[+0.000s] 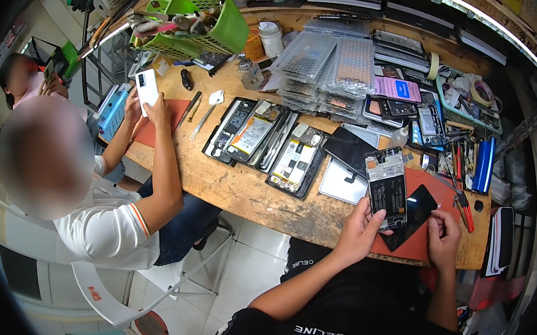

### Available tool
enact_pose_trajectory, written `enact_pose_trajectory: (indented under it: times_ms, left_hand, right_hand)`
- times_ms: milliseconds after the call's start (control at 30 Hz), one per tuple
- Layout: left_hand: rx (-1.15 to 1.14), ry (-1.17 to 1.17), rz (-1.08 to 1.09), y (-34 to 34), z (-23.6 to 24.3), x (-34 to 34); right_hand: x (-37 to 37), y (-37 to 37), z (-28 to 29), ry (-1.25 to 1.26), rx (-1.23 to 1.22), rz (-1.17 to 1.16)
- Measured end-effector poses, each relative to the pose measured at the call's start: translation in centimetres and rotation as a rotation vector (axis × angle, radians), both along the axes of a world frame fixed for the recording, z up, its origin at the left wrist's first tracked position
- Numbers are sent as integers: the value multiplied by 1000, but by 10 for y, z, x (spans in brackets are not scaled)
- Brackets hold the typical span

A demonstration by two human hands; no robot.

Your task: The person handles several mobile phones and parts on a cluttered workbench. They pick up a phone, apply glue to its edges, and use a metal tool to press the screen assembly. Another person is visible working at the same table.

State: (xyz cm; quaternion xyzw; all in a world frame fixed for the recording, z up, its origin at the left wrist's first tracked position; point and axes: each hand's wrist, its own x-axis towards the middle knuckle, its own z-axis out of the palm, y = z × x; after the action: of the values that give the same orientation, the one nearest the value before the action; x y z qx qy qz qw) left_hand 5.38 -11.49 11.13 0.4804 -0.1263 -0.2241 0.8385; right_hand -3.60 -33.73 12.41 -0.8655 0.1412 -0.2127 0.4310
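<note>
My left hand (361, 228) grips an opened phone frame (387, 192), held upright with its dark inner side and circuit parts showing. Behind and below it a glossy black phone screen (418, 208) lies slanted over the reddish-brown mat (409, 244). At the screen's right edge is my right hand (444, 238), its fingers curled and thumb pressed in. Whatever those fingertips pinch is too small to make out.
Opened phones (297, 162) line the wooden bench (238, 189). Beyond them rise bubble-wrapped stacks (336, 59). Red-handled pliers (466, 211) and a blue cylinder (485, 164) stand right. A person (114, 225) at left holds a white phone (147, 92). Green baskets (218, 25) hold tools.
</note>
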Motion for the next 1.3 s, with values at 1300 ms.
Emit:
enact_pose_trajectory:
  times_ms: [1300]
  left_hand:
    - [352, -524, 396, 51, 93, 151]
  right_hand:
    - [1, 3, 14, -65, -8, 19]
